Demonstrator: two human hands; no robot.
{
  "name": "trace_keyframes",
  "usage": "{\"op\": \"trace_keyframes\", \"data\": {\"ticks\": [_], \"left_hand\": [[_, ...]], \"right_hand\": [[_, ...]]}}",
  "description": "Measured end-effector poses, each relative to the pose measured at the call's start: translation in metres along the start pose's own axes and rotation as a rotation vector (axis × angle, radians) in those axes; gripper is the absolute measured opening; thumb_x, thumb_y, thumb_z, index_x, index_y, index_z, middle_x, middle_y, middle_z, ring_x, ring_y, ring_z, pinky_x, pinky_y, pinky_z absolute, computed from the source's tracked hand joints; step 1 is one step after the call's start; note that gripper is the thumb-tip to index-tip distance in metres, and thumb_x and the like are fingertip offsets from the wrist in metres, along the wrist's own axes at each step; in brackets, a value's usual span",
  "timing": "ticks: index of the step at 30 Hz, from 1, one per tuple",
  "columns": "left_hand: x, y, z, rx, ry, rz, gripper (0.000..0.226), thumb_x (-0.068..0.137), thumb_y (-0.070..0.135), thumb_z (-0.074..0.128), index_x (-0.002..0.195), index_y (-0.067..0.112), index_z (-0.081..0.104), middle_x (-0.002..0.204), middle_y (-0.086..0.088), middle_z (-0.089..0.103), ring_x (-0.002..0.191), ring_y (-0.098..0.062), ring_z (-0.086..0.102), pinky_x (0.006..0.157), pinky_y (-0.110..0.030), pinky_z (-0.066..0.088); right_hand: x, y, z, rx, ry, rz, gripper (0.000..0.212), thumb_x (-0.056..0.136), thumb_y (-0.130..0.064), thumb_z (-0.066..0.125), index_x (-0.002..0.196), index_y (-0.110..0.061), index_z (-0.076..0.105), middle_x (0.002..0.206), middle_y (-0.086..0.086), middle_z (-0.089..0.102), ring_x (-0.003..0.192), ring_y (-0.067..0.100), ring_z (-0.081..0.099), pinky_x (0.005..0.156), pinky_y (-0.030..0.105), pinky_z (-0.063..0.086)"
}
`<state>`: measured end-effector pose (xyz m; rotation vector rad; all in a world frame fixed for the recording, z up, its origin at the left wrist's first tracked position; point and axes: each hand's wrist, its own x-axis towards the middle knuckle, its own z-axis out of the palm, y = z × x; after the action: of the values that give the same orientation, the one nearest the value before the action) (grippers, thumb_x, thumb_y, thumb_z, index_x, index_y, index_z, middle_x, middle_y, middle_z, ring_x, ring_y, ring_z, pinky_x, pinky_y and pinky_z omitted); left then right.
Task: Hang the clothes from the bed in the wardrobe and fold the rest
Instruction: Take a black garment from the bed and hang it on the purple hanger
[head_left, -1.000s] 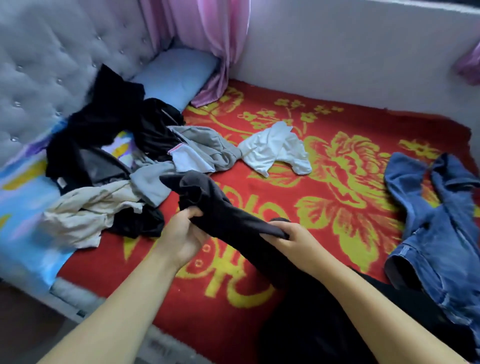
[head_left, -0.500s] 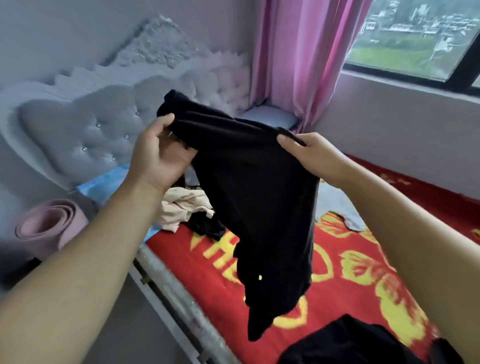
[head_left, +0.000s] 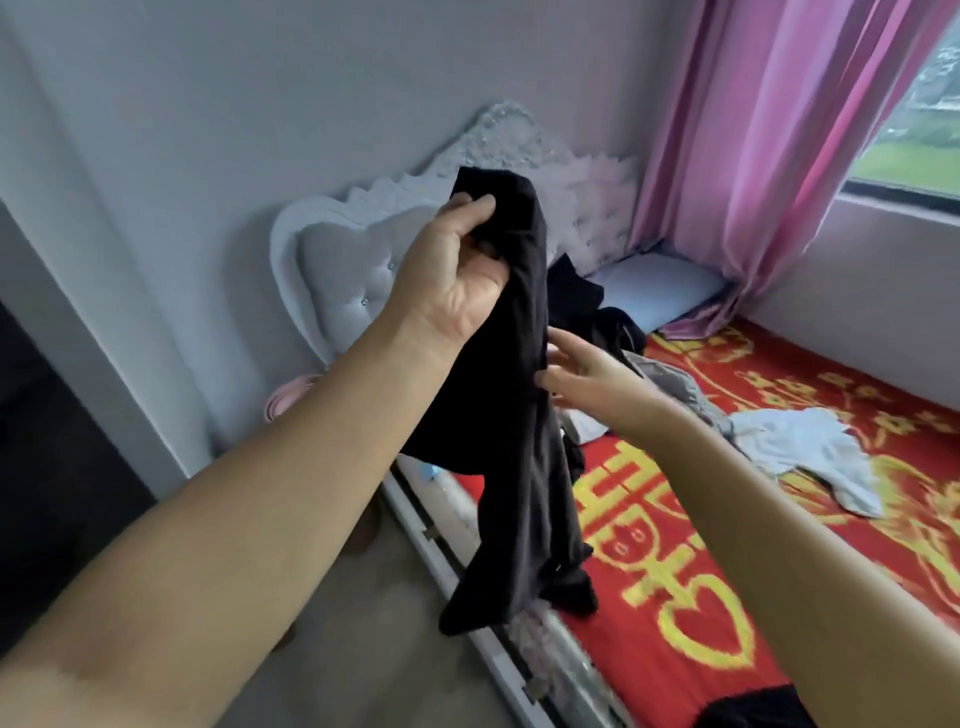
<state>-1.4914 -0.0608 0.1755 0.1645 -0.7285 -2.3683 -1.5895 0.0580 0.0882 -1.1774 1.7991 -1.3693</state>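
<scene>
My left hand (head_left: 457, 275) is raised in front of the headboard and grips the top of a black garment (head_left: 524, 467), which hangs down in a bunch past the bed's edge. My right hand (head_left: 576, 371) is lower, with fingers spread, touching the right side of the hanging cloth. On the red and yellow bedspread (head_left: 727, 597) behind lie a white garment (head_left: 800, 452), a grey garment (head_left: 675, 389) and a dark pile (head_left: 587, 306) near the pillow.
A tufted grey headboard (head_left: 343, 270) stands against the wall. A blue pillow (head_left: 654, 288) and pink curtain (head_left: 769, 156) are at the bed's far corner by the window. A metal bed rail (head_left: 467, 587) runs along the floor side. Another black cloth (head_left: 753, 709) lies at the bottom edge.
The black garment was lifted off the bed and spread between both hands. Now my right hand has let go of the top edge and moved down to its side, and the garment hangs bunched.
</scene>
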Motion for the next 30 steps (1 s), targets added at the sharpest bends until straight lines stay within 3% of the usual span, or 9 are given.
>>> {"op": "trace_keyframes", "data": {"ticks": [3,7,9,11,16,19,23,26,30], "left_hand": [[-0.02,0.02,0.0,0.054,-0.007,0.026,0.028,0.091,-0.007,0.048,0.071,0.013,0.049,0.063,-0.009,0.065,0.058,-0.018,0.065,0.067,-0.033,0.054],[-0.037,0.059,0.003,0.111,-0.003,0.141,0.029,0.091,-0.009,0.047,0.071,0.013,0.05,0.054,-0.005,0.064,0.051,-0.015,0.063,0.061,-0.027,0.054],[-0.04,0.089,-0.008,0.062,0.028,0.215,0.029,0.09,-0.011,0.048,0.071,0.011,0.051,0.058,-0.008,0.064,0.062,-0.019,0.063,0.079,-0.033,0.054],[-0.043,0.119,-0.023,0.013,0.032,0.273,0.027,0.089,-0.012,0.049,0.072,0.009,0.053,0.066,-0.011,0.065,0.074,-0.023,0.062,0.098,-0.04,0.047],[-0.054,0.158,-0.051,0.08,0.106,0.414,0.025,0.089,-0.01,0.052,0.075,0.01,0.055,0.08,-0.012,0.064,0.082,-0.026,0.062,0.101,-0.045,0.045],[-0.058,0.176,-0.079,0.169,0.208,0.492,0.024,0.089,-0.008,0.053,0.076,0.013,0.055,0.087,-0.009,0.063,0.091,-0.026,0.061,0.096,-0.045,0.048],[-0.065,0.213,-0.125,0.245,0.419,0.613,0.023,0.088,-0.001,0.057,0.077,0.019,0.056,0.093,-0.004,0.066,0.095,-0.023,0.063,0.086,-0.042,0.053],[-0.069,0.234,-0.163,0.234,0.586,0.716,0.02,0.083,-0.002,0.062,0.076,0.017,0.061,0.096,-0.009,0.067,0.095,-0.027,0.064,0.093,-0.051,0.051],[-0.071,0.242,-0.189,0.214,0.689,0.756,0.019,0.079,-0.003,0.064,0.076,0.016,0.064,0.092,-0.009,0.067,0.089,-0.026,0.065,0.094,-0.05,0.05]], "right_hand": [[-0.001,-0.003,0.066,-0.117,0.016,-0.012,0.045,0.091,-0.018,0.062,0.132,-0.019,0.044,0.115,-0.005,0.061,0.106,0.008,0.058,0.089,0.02,0.048],[0.019,0.003,0.115,-0.43,0.302,0.146,0.019,0.093,-0.02,0.049,0.107,-0.01,0.058,0.092,0.008,0.063,0.085,0.024,0.059,0.061,0.027,0.036],[0.023,0.013,0.119,-0.45,0.329,0.212,0.013,0.092,-0.014,0.047,0.088,-0.009,0.058,0.079,0.008,0.059,0.072,0.023,0.055,0.053,0.027,0.03],[0.024,0.026,0.118,-0.472,0.371,0.24,0.014,0.089,-0.009,0.048,0.086,-0.003,0.061,0.086,0.018,0.065,0.085,0.031,0.061,0.059,0.028,0.028],[0.039,0.053,0.106,-0.46,0.371,0.212,0.022,0.087,0.001,0.045,0.097,-0.004,0.063,0.089,0.018,0.064,0.088,0.03,0.059,0.067,0.029,0.034],[0.055,0.054,0.096,-0.447,0.318,0.23,0.017,0.091,-0.002,0.04,0.092,-0.005,0.058,0.084,0.016,0.059,0.081,0.028,0.054,0.066,0.029,0.033],[0.062,0.037,0.085,-0.429,0.151,0.101,0.025,0.099,-0.027,0.046,0.078,-0.016,0.055,0.067,-0.003,0.053,0.074,0.02,0.052,0.062,0.028,0.035],[0.06,0.018,0.075,-0.476,-0.055,0.008,0.029,0.091,-0.051,0.053,0.094,-0.023,0.061,0.079,-0.01,0.06,0.078,0.011,0.057,0.071,0.026,0.043],[0.071,0.001,0.073,-1.121,-0.309,-0.07,0.053,0.078,-0.055,0.064,0.122,-0.029,0.049,0.107,-0.002,0.063,0.098,0.021,0.058,0.083,0.034,0.046]]}}
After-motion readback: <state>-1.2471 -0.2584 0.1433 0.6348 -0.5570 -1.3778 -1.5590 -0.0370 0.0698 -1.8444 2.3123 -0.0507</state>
